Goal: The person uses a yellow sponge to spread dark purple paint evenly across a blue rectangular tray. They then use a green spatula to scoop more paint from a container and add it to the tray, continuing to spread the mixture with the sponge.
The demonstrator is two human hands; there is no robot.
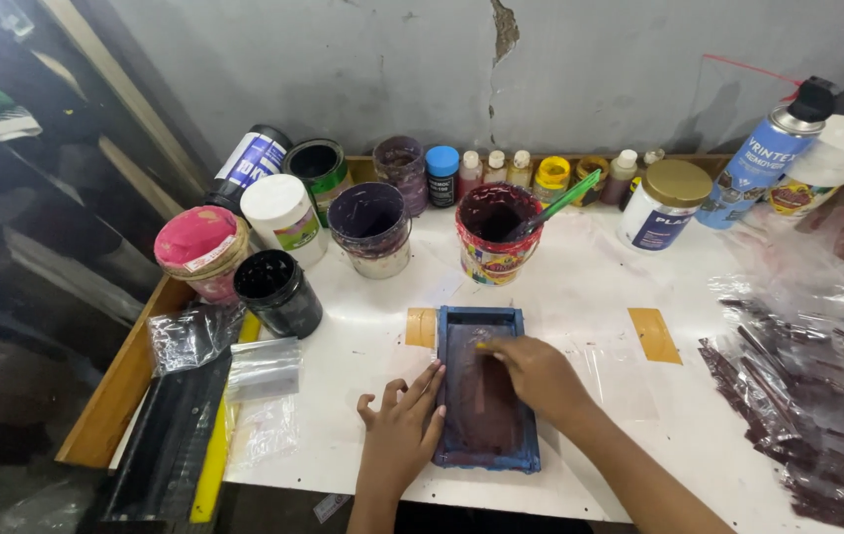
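Note:
A small blue-framed screen (pixel 461 321) with dark purple ink on its mesh lies flat on the white table (pixel 580 287). My left hand (pixel 404 430) rests open on the table, fingers spread against the frame's left edge. My right hand (pixel 535 371) is closed over the mesh near the frame's upper right, gripping a small tool with a yellowish tip that is mostly hidden under the fingers. An open paint bucket (pixel 493 233) of dark red ink with a green stick in it stands just behind the frame.
Open ink tubs (pixel 370 227), a black pot (pixel 278 292), a white jar (pixel 283 216) and small bottles line the back. A blue spray can (pixel 763 158) stands at right. Ink-smeared plastic bags (pixel 807 386) pile at right. Clear bags (pixel 194 336) lie at left.

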